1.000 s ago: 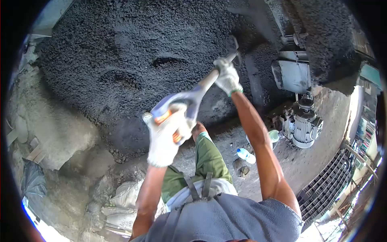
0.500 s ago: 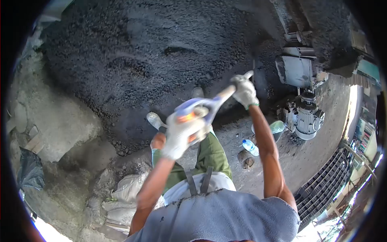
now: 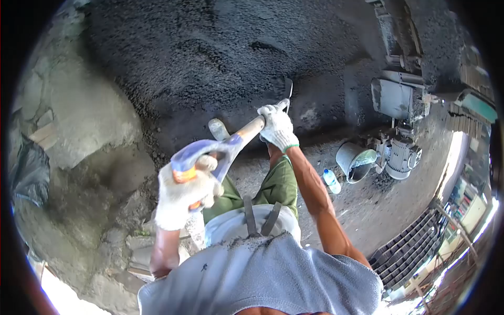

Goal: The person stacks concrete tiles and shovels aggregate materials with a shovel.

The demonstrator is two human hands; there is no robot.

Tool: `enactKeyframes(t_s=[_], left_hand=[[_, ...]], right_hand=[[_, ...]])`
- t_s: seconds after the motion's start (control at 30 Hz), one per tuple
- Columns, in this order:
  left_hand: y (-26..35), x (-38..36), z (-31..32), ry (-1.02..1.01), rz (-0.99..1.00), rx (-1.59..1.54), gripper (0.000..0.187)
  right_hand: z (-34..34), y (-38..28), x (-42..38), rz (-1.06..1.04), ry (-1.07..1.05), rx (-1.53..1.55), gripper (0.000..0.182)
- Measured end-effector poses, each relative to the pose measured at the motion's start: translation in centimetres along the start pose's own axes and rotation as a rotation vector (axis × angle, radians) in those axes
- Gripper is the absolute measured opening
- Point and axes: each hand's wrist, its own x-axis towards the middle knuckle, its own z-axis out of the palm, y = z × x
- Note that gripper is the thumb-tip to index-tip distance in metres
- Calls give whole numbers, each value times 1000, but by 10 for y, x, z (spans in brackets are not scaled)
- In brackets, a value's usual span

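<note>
A shovel (image 3: 250, 130) slants across the front of my body, its handle end low at the left and its blade (image 3: 289, 88) up at the edge of the dark gravel heap (image 3: 210, 63). Wrapped round the purple and orange D-shaped grip (image 3: 195, 152) is my left hand (image 3: 186, 194), in a white glove. My right hand (image 3: 277, 126), gloved too, closes on the shaft farther down, close to the blade. Most of the blade is hidden or seen edge-on. A shoe (image 3: 218, 128) shows beside the shaft.
At right stand a bucket (image 3: 350, 157), a water bottle (image 3: 331, 181) and a motor (image 3: 401, 157) joined to a machine (image 3: 392, 98). A large pale rock-like mass (image 3: 94, 115) rises at left. Rows of dark blocks (image 3: 409, 247) lie lower right.
Both hands and the shovel have swung to the left and my left hand is lower. The view has shifted, and the bucket by the motor now shows clear of my right arm.
</note>
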Motion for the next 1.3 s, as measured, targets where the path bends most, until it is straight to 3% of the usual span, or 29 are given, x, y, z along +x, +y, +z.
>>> enactKeyframes(t_s=[0.03,0.13,0.17,0.27,0.37,0.47,0.5,0.57,0.63,0.73,0.83,0.9,0.97,1.03,1.07,1.1,1.13,1.17,1.2,1.27,1.3], left_hand=[[3,-15,-4,6,84,12,27],[4,-24,-3,-39,12,-9,36],[3,-18,5,-33,-20,4,41],[-43,25,28,-108,-60,-189,25],[-60,29,54,-15,-107,-248,22],[-51,-13,13,203,69,-127,30],[-50,-33,-1,289,140,-135,33],[-32,-72,-1,502,98,-85,35],[-32,-107,-11,525,89,-109,34],[-26,-136,-16,399,159,-63,37],[-24,-119,-35,280,73,-153,38],[-54,-89,-48,217,123,-265,36],[-76,-67,-60,198,91,-381,30],[-78,-69,-76,280,72,-286,27],[-74,-79,-95,339,147,-351,29],[-76,-96,-116,399,208,-420,31],[-83,-115,-140,498,226,-353,32],[-87,-133,-165,599,266,-277,34],[-85,-151,-180,693,266,-282,35],[-83,-185,-196,825,279,-269,36],[-85,-198,-199,859,291,-249,37]], right_hand=[[0,-11,-4,-38,32,9,31],[-29,-26,-17,63,-16,-10,35],[-35,-14,-22,58,-22,-8,37],[-25,58,-32,100,-138,-62,41],[11,100,-33,20,-184,24,42],[13,-9,-2,326,-531,-26,42],[28,-28,-9,96,-380,5,39],[55,-54,-9,-136,-323,103,34],[43,-91,-7,-237,-340,99,32],[30,-104,-16,-346,-289,105,31],[19,-92,-23,-213,-421,-47,34],[21,-82,-19,-106,-571,-216,36],[54,-65,-14,-31,-659,-338,48],[88,-79,-15,116,-625,-225,48],[114,-90,-16,-37,-514,-97,48],[136,-117,-12,-171,-474,-22,44],[128,-184,0,-102,-640,-75,44],[157,-207,0,-140,-689,-8,43],[186,-236,0,-303,-627,60,42],[203,-306,-3,-400,-611,186,45],[197,-347,3,-326,-826,122,44]])
